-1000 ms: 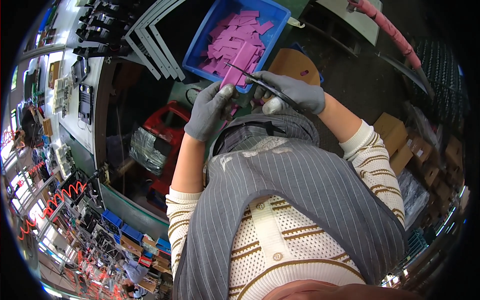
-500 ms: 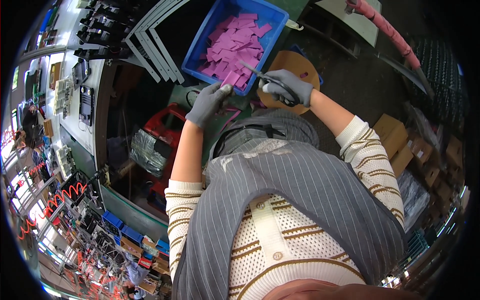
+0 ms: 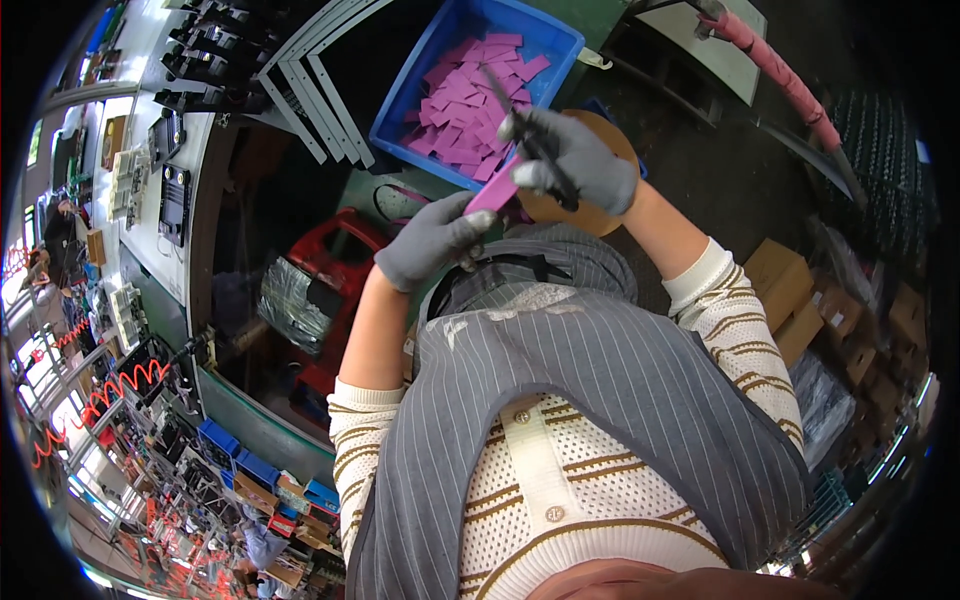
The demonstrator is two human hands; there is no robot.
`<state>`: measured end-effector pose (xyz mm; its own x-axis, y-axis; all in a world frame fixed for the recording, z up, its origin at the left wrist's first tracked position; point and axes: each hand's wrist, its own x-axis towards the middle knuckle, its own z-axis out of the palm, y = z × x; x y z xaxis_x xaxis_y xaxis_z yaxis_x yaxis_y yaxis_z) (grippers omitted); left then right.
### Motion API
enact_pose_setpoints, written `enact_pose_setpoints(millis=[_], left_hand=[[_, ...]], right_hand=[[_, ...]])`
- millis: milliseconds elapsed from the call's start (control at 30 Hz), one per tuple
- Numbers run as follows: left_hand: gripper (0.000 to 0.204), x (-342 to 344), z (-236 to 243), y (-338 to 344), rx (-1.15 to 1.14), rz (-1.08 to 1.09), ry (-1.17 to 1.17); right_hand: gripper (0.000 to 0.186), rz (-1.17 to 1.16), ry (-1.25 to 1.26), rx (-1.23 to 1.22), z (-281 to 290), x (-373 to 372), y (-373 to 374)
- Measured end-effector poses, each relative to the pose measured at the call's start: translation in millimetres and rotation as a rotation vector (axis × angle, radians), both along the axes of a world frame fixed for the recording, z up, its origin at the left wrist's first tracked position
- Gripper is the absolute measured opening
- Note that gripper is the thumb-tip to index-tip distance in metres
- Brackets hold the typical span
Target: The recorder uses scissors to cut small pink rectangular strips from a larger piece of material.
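Note:
My left hand, in a grey glove, is closed on the lower end of a pink strip. Also gloved in grey, my right hand grips a pair of scissors by its black handles, with the dark blades pointing up and away. Its fingertips are at the upper end of the strip; whether they pinch it I cannot tell. Just beyond both hands, a blue bin holds a heap of cut pink pieces.
A round brown board lies beside the bin, partly behind my right hand. Grey metal frames lean left of the bin. A red plastic stool-like object stands at the left, cardboard boxes at the right. A pink-wrapped pole rises far right.
My left hand has drawn nearer my body with the strip. The right hand has come left to the strip, and the scissors have turned from pointing left to pointing upward.

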<state>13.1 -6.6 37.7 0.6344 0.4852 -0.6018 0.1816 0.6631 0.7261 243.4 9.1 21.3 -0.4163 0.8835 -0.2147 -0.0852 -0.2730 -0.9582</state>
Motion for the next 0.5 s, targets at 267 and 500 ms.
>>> enact_pose_setpoints(millis=[267,500], left_hand=[[0.036,-7,16,8,0.062,0.006,0.032],[0.026,-1,0,10,0.127,0.226,0.084]], right_hand=[[0.039,-0.119,0.060,-0.028,23,3,20],[0.051,-0.137,0.088,0.014,21,14,13]])
